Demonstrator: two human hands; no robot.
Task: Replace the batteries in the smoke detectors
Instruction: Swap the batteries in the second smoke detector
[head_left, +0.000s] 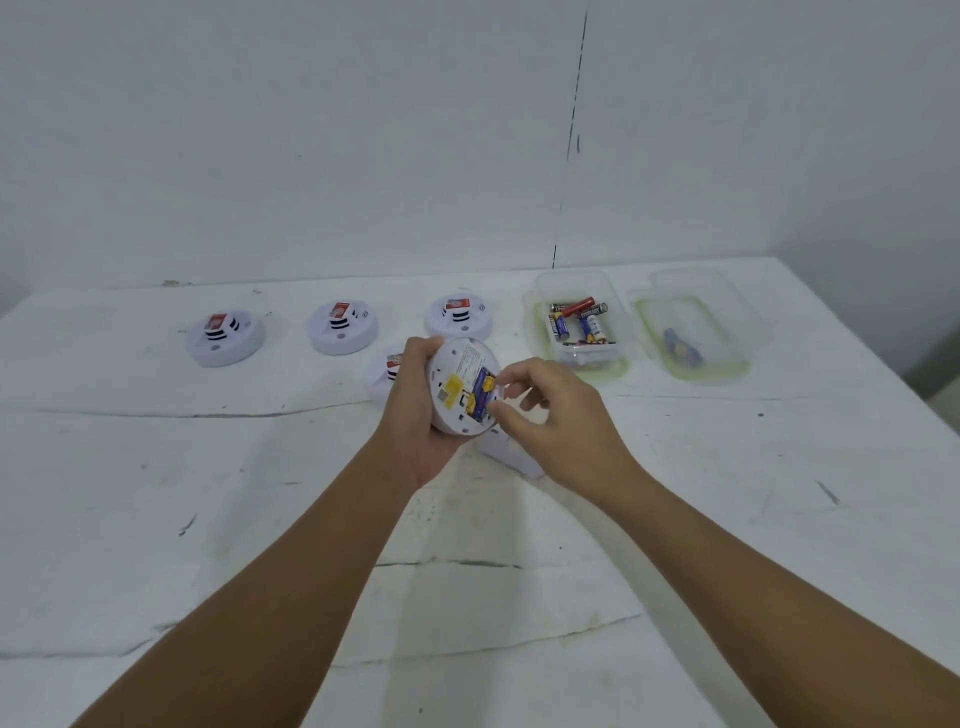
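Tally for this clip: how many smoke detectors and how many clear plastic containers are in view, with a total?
Smoke detectors: 5, namely three in the back row, one partly hidden behind the left hand, and one held.
Clear plastic containers: 2.
Total: 7

Showing two bare forearms, sleeves not reaching into view; left hand (415, 415) and right hand (556, 415) wearing no gloves, rings or watch.

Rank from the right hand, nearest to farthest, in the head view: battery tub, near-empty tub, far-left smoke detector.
From the right hand:
1. Battery tub, just beyond it, slightly right.
2. Near-empty tub, farther right.
3. Far-left smoke detector, across the table, past the left hand.
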